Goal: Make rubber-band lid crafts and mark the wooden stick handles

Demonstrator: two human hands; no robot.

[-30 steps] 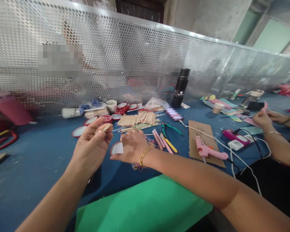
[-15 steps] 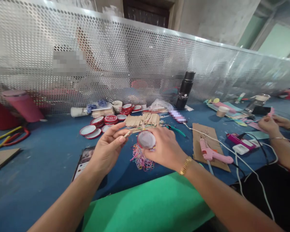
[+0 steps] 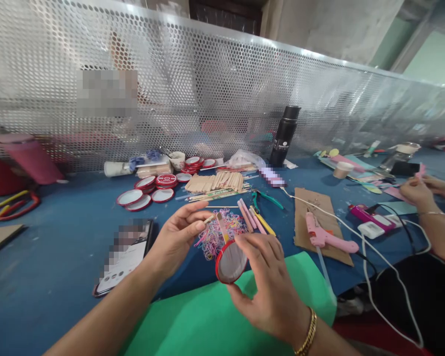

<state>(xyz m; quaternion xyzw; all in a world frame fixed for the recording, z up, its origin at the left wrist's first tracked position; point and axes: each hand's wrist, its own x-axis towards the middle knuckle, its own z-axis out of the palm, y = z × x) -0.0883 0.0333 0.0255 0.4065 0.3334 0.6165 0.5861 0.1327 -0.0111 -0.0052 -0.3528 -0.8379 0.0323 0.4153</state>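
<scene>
My right hand (image 3: 272, 282) grips a red-rimmed round lid (image 3: 230, 262), its pale inside facing me. A flat wooden stick (image 3: 222, 226) with a yellow band near its base juts up from the lid's rim. My left hand (image 3: 176, 240) pinches a small pale wooden piece (image 3: 208, 219) between thumb and fingertips, to the left of that stick and apart from it. Beneath both hands lies a heap of coloured rubber bands (image 3: 211, 244). Green cloth or sheet (image 3: 193, 321) spreads below my forearms.
Beyond the hands are a pile of wooden sticks (image 3: 215, 182), several red-rimmed lids (image 3: 129, 198), teal-handled pliers (image 3: 269, 199) and coloured pens (image 3: 250, 217). A phone (image 3: 128, 257) lies left. At right, a pink glue gun (image 3: 326, 237) rests on cardboard (image 3: 304, 198), near cables and another person's hands (image 3: 417, 193).
My right hand has moved down and toward me with the lid, tilting it so the attached stick shows. The left hand has shifted slightly right and down, still pinching the wooden piece.
</scene>
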